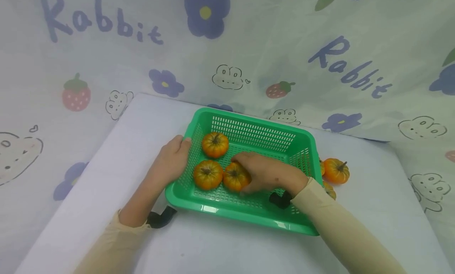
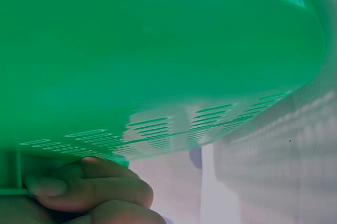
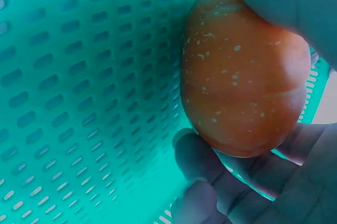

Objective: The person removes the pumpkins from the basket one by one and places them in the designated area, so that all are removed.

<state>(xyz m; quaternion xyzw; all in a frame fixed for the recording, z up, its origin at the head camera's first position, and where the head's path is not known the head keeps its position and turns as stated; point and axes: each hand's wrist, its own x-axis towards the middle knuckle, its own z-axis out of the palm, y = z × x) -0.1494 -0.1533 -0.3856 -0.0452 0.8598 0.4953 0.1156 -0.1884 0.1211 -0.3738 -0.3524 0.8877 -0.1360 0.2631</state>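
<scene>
A green plastic basket [image 1: 245, 218] with slotted walls stands on the white table. My left hand [image 1: 170, 159] grips its left rim; the left wrist view shows the fingers [image 2: 105, 192] curled under the edge. Inside the basket, my right hand [image 1: 264, 171] holds a small orange pumpkin [image 1: 234, 177] between thumb and fingers, and the right wrist view shows this pumpkin [image 3: 245, 77] close up, its skin speckled. Beside it lies a second pumpkin [image 1: 207, 174], with a third pumpkin [image 1: 215, 145] behind that one, toward the back left corner.
Just outside the basket's right wall, more pumpkins [image 1: 336, 171] lie on the table [image 1: 380, 203], partly hidden by the rim and my right sleeve [image 1: 341, 226]. A curtain [image 1: 249, 41] printed with rabbits, flowers and strawberries hangs behind the table.
</scene>
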